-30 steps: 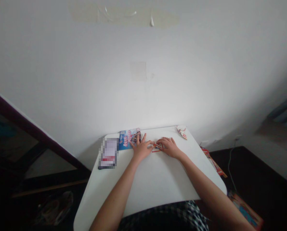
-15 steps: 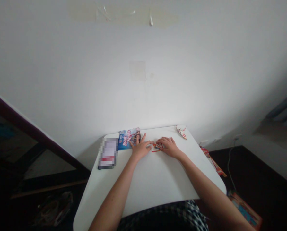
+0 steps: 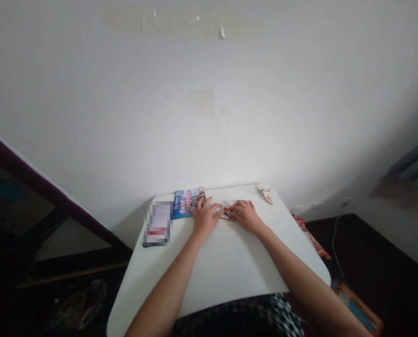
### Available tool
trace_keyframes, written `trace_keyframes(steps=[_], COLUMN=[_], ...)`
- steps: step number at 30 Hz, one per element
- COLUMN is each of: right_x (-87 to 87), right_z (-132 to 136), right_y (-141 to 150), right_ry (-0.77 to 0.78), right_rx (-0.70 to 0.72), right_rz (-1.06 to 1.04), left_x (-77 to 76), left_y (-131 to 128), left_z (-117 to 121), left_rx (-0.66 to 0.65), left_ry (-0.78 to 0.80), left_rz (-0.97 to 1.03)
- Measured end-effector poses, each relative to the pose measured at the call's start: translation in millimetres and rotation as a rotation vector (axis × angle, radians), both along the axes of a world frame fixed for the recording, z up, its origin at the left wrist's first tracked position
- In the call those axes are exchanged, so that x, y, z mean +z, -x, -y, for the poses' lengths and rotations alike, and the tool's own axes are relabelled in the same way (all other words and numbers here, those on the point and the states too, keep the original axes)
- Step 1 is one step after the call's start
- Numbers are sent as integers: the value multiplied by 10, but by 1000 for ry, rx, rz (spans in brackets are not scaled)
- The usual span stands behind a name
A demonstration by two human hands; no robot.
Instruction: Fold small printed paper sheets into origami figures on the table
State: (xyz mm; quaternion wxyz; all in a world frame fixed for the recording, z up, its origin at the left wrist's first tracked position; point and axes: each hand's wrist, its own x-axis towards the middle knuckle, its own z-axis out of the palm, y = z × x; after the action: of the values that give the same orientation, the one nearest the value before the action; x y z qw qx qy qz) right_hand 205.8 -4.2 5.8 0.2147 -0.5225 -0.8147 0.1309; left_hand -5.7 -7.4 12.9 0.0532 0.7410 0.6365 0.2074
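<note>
A small piece of printed paper point(image 3: 226, 216), red and white with some darker print, lies on the white table between my hands. My right hand point(image 3: 247, 217) is closed over its right part, with the fingertips pinching or pressing it. My left hand point(image 3: 205, 220) has its fingers spread, the thumb close to the paper's left edge; I cannot tell whether it touches. Behind the left fingers is a blue printed booklet point(image 3: 181, 204) with pink lettering, partly covered by them.
Left of the booklet lies a phone-like slab point(image 3: 159, 224), blurred out. A folded red-and-white paper point(image 3: 265, 193) sits in the table's point(image 3: 230, 262) far right corner. The wall point(image 3: 265, 117) rises behind the table. Printed items point(image 3: 359, 309) and a cable point(image 3: 334, 243) are on the right.
Less of the printed paper's flat face shows, and it looks bent or folded under my right hand. My left hand has shifted slightly, its fingers drawn closer together.
</note>
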Motion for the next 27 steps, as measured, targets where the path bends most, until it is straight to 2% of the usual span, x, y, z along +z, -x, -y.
trace_keyframes(steps=[10, 21, 27], right_x=[-113, -117, -191], right_z=[-76, -104, -140], right_y=[-45, -73, -82], right_ry=[-65, -54, -141], right_rx=[7, -1, 21], right_rz=[-40, -67, -120], left_x=[20, 57, 66], left_y=[-10, -114, -107], left_z=[-18, -79, -84], left_rx=[2, 7, -28], left_ry=[-24, -29, -48], left_rz=[21, 49, -1])
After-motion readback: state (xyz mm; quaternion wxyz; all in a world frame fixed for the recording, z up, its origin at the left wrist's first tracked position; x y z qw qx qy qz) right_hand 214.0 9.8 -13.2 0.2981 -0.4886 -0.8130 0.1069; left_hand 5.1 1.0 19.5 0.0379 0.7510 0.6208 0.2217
